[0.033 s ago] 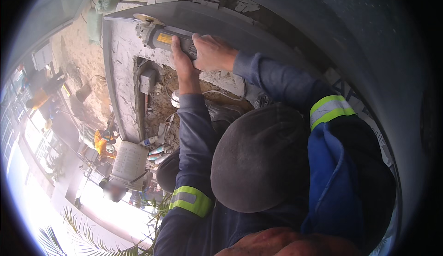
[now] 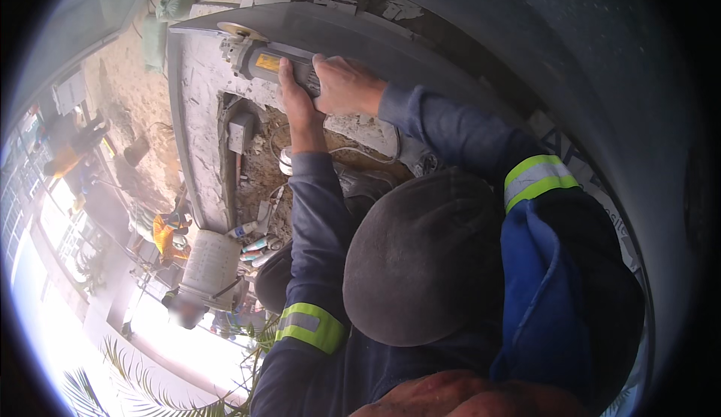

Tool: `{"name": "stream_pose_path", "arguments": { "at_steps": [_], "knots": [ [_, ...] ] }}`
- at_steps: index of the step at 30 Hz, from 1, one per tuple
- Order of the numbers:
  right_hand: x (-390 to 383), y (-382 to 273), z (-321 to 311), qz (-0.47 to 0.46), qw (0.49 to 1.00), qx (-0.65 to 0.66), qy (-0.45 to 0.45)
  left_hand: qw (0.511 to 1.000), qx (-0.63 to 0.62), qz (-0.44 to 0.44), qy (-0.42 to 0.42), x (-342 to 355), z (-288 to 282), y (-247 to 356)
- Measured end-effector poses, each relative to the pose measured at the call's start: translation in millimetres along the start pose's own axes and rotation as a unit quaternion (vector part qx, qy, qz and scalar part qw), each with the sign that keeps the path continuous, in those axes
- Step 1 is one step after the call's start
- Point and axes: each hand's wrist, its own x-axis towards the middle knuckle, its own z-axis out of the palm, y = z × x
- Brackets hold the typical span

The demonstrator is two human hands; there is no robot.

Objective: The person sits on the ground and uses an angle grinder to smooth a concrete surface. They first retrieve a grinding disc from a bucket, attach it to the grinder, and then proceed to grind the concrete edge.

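Both my hands grip a grey angle grinder (image 2: 268,62) with a yellow label on its body. My left hand (image 2: 302,109) wraps its side, thumb lying along the casing near the label. My right hand (image 2: 347,86) is closed round the rear of the body, right beside the left. The grinder's round tan disc (image 2: 242,31) is at the far left end, at the dark grey slab (image 2: 300,22). Whether the disc cuts into the slab or only meets its surface, I cannot tell. Below the tool is a pale, rough masonry ledge (image 2: 197,79).
A cable (image 2: 368,152) curves over the rubble below my hands. A grey box (image 2: 240,132) sits in the recess. Left of me are a white bucket (image 2: 210,261) and a person in orange (image 2: 167,237). A large dark rounded cloth shape (image 2: 424,259) fills the lower middle.
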Motion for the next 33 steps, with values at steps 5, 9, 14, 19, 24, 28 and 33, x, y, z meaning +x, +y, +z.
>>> {"name": "stream_pose_path", "arguments": {
  "at_steps": [5, 9, 14, 19, 24, 28, 33],
  "knots": [
    [9.2, -4.8, -2.8, 0.029, 0.999, -0.004, -0.024, 1.000, 0.028, -0.004, -0.011, 13.5, -5.4, 1.0],
    [17.6, -4.8, -3.3, 0.035, 0.999, -0.001, -0.038, 0.999, -0.034, -0.016, -0.027, 14.4, 1.2, 5.9],
    [11.4, -7.0, -6.5, 0.019, 1.000, -0.003, -0.020, 0.999, -0.033, -0.016, -0.037, 10.2, 3.5, 7.5],
    [-13.2, -6.5, -19.0, 0.021, 0.999, 0.004, -0.027, 1.000, -0.012, -0.001, -0.013, -12.0, 14.3, 0.3],
    [-26.3, -2.5, -18.9, 0.025, 1.000, -0.008, 0.005, 1.000, 0.008, 0.019, 0.009, -26.9, 25.8, -3.2],
    [-22.9, -1.1, -18.6, 0.024, 1.000, -0.004, -0.012, 1.000, 0.014, 0.022, 0.002, -23.6, 22.6, -4.2],
    [-14.5, 1.4, -13.6, 0.013, 1.000, 0.004, -0.009, 1.000, 0.015, 0.020, -0.012, -11.2, 12.4, -4.4]
  ]
}}
